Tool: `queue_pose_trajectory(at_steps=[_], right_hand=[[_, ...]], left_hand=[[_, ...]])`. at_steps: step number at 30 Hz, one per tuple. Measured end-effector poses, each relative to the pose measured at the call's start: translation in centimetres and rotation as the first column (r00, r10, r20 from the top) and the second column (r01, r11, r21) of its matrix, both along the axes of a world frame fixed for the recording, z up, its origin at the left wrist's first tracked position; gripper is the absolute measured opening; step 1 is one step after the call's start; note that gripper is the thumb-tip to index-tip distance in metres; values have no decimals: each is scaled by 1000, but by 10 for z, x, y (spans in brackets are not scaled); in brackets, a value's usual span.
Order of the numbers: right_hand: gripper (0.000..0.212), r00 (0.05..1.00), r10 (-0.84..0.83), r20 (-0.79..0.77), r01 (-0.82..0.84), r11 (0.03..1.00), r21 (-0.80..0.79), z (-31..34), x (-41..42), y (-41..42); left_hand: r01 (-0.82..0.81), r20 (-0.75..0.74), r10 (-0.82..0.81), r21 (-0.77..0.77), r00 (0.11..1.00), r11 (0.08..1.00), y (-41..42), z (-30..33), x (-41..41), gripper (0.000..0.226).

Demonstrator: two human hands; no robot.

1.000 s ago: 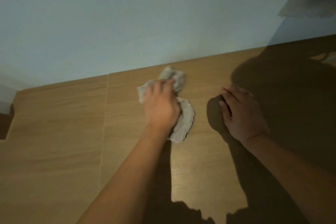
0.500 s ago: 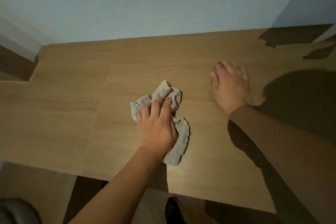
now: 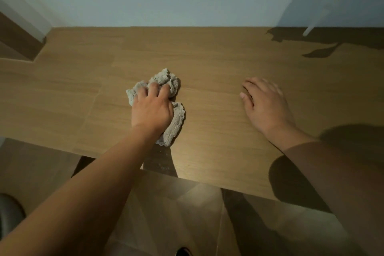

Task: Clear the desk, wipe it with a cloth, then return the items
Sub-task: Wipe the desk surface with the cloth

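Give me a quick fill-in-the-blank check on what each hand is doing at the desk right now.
1. The left hand presses a crumpled grey ____ onto the desk.
2. The right hand lies on the desk holding ____.
3. The cloth lies to the ____ of the right hand.
4. Behind the desk stands a pale ____.

Missing words: cloth; nothing; left; wall

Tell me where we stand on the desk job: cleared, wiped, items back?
Cleared: nothing but the cloth lies on the visible desk. Wiping is in hand: the left hand presses the crumpled cloth onto the wood, and the right hand rests flat nearby. Left: finishing the wipe and returning the items, none in view.
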State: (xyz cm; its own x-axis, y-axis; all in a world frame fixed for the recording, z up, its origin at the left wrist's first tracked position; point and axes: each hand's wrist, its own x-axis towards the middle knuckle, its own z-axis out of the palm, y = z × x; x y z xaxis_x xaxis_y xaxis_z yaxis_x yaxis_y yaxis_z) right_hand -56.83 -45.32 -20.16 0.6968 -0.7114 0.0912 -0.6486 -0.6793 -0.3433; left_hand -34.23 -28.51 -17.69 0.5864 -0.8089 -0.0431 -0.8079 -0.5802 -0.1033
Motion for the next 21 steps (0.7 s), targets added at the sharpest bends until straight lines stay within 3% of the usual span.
queue_pose_trajectory(at_steps=[4, 7, 10, 14, 18, 21], right_hand=[[41, 1000, 6, 7, -6, 1000, -31, -2, 0, -1], [40, 1000, 15, 12, -14, 999, -45, -2, 1, -2], [37, 999, 19, 30, -17, 998, -65, -5, 2, -4], [36, 999, 12, 42, -9, 996, -84, -8, 3, -4], [34, 999, 3, 49, 2, 995, -102, -10, 4, -4], [36, 999, -9, 47, 12, 997, -72, -7, 3, -2]], left_hand=[[-12, -111, -3, -132, 994, 991, 7, 26, 19, 41], [-152, -150, 115, -262, 982, 953, 47, 39, 49, 46], [-324, -286, 264, -186, 921, 928, 88, 30, 60, 49], [-392, -117, 377, -158, 919, 906, 102, -7, 4, 45], [-160, -168, 107, -343, 980, 926, 86, -16, -109, 45], [97, -198, -158, -287, 967, 953, 78, -8, -181, 43]])
